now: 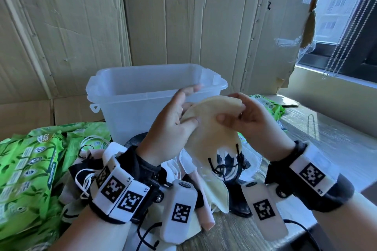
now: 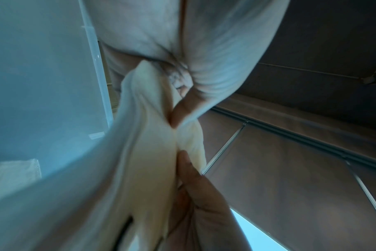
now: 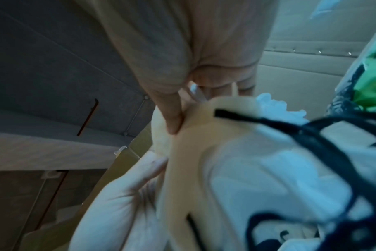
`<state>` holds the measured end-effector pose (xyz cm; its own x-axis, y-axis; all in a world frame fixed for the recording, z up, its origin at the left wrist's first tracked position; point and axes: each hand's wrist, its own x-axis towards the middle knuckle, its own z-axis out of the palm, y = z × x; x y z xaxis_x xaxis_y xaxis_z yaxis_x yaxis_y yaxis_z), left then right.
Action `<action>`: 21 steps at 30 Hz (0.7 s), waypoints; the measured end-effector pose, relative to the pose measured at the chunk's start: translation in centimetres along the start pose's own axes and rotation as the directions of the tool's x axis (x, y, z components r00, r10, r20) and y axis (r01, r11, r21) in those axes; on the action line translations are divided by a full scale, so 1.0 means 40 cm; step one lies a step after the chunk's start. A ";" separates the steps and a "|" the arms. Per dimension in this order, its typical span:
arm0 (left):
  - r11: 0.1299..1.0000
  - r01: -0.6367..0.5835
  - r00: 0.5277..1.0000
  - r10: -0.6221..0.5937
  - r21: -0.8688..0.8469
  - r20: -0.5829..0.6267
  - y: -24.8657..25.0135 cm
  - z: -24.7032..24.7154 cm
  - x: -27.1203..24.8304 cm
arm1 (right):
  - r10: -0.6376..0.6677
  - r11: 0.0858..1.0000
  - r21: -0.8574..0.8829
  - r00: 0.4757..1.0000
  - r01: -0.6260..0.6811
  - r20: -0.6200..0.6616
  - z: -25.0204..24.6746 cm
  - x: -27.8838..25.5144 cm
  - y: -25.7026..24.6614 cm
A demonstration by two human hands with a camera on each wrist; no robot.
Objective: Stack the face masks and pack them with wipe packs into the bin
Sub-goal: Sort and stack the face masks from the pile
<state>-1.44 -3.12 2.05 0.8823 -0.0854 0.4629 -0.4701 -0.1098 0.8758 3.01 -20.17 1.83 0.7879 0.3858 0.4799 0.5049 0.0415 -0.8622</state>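
Note:
A cream face mask (image 1: 212, 128) with black ear loops hangs in the air in front of the clear plastic bin (image 1: 130, 87). My left hand (image 1: 175, 126) pinches its left edge between thumb and fingers, and my right hand (image 1: 242, 116) pinches its upper right edge. Up close, the mask (image 2: 152, 152) folds between my left thumb and the other hand. In the right wrist view the mask (image 3: 191, 149) shows with a black loop. A heap of more masks (image 1: 204, 169) lies on the table below. Green wipe packs (image 1: 30, 165) sit at the left.
Another green wipe pack (image 1: 267, 106) lies behind my right hand. Cardboard sheets (image 1: 183, 16) line the wall behind the bin. A window (image 1: 346, 16) is at the right. The wooden table (image 1: 326, 138) runs to the right edge.

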 end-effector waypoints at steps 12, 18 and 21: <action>0.975 0.046 0.945 -0.113 -0.219 -0.306 -0.045 0.065 0.000 | -0.027 1.000 0.001 0.993 0.027 -0.115 0.037 -0.002 -0.001; 0.989 -0.032 0.983 0.005 -0.143 -0.184 -0.038 0.014 0.012 | 0.002 1.000 0.005 0.993 -0.002 -0.114 0.010 -0.005 -0.017; 0.994 -0.016 0.993 0.003 -0.107 -0.122 -0.042 0.006 0.017 | -0.036 0.999 -0.041 0.995 0.032 -0.098 0.008 -0.007 -0.021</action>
<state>-0.03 -3.23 0.86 0.8775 0.0353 0.4784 -0.4786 -0.0021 0.8780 2.27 -20.02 2.37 0.8002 0.2917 0.5241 0.5437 0.0161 -0.8391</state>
